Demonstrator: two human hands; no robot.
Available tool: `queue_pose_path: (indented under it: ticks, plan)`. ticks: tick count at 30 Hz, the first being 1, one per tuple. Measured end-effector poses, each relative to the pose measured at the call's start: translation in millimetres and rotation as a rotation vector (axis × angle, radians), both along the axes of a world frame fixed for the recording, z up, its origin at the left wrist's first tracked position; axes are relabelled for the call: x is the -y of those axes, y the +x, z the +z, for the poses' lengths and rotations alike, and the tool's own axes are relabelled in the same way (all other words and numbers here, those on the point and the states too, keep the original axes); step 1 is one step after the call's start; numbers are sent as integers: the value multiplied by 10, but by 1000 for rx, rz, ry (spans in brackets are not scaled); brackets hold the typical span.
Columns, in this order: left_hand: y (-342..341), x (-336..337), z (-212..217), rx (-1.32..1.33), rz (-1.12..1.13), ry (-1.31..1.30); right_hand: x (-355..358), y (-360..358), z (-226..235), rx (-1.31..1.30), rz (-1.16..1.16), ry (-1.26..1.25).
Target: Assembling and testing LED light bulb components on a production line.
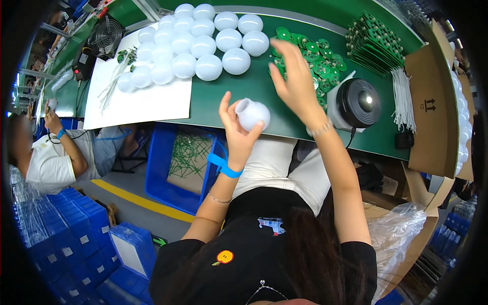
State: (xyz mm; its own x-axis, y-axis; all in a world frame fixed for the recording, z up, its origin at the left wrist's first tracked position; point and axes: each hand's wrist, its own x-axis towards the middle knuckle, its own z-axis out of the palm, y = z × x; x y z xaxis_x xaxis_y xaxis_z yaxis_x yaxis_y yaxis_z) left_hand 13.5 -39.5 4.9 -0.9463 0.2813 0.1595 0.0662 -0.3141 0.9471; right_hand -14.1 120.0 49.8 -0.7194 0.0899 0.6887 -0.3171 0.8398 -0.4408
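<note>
A: Where is the globe, and who has it?
B: A milky white globe, its open neck toward the upper left, sits in the left hand of a seated worker, in line with the near edge of a green tabletop. That grip is closed around the globe, thumb pressed on its lower side. The right hand is raised, grip wide, with nothing visible in it.

A: How would it handle?
B: Likely light, thin-walled and stiff, its smooth skin apt to slip; whether glass or plastic, I cannot tell. The rounded body suits a light, spread hold; the neck rim looks the likeliest spot to chip.

A: And room to move?
B: A bare green strip lies between the globe and the rows of globes, which stand close together, partly on a white sheet. The right fingertips are near the endmost globe and a heap of green discs. Farther right, a round black device and an open carton crowd that end. Below the near edge, to the left, sits a blue bin.
</note>
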Motion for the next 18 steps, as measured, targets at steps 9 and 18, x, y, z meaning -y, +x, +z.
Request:
queue_pose_path:
  ticks: [9, 18]
  plan:
    - [443, -434, 412, 966, -643, 450, -26, 1146, -129, -29, 28, 124]
    - [135, -546, -88, -632, 43, -534, -1104, 1567, 265, -85, -292, -175]
